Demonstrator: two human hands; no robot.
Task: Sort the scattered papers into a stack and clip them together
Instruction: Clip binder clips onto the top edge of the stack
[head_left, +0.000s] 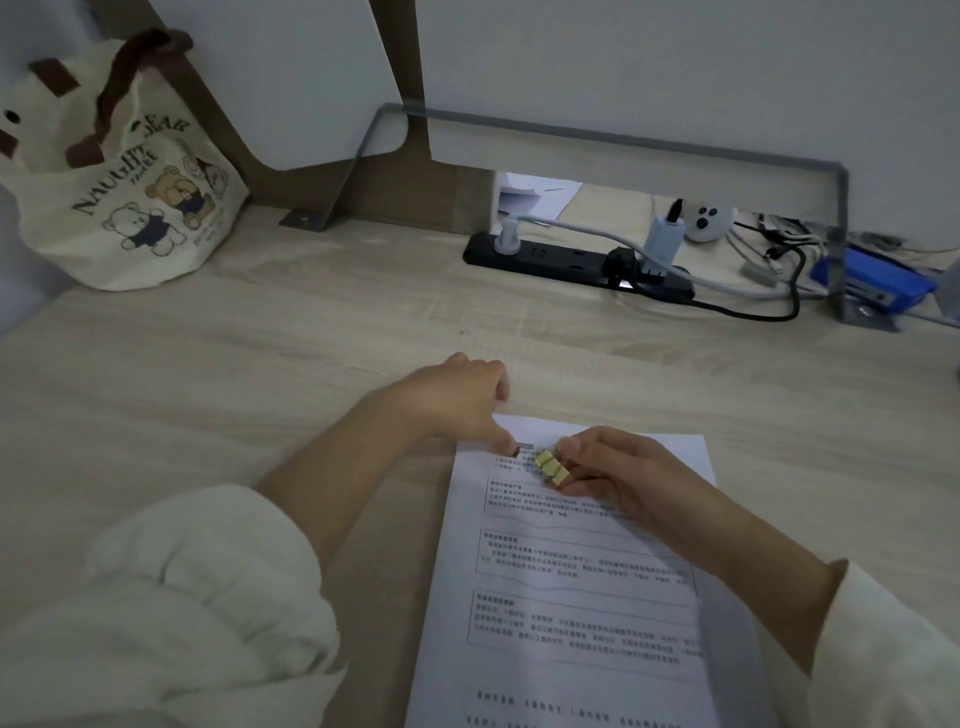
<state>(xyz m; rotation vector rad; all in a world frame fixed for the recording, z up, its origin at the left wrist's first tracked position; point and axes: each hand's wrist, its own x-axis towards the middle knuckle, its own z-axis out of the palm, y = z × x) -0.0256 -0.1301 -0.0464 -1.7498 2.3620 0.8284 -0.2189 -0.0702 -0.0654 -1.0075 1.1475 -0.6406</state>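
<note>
A stack of white printed papers (571, 582) lies on the wooden desk (260, 364) in front of me, its top sheet covered in blocks of text. My right hand (618, 467) rests over the upper part of the stack and pinches yellow binder clips (551, 466) between thumb and fingers. My left hand (457, 400) is at the stack's top left corner; its thumb and finger pinch a small brownish clip (516, 451) at the paper's edge. Both forearms wear pale sleeves.
A cream tote bag (130, 182) with bear prints stands at the back left. A black power strip (576, 260) with plugs and cables lies at the back, a blue stapler (872, 283) to its right. A grey metal bracket (836, 208) and white panels line the desk's rear.
</note>
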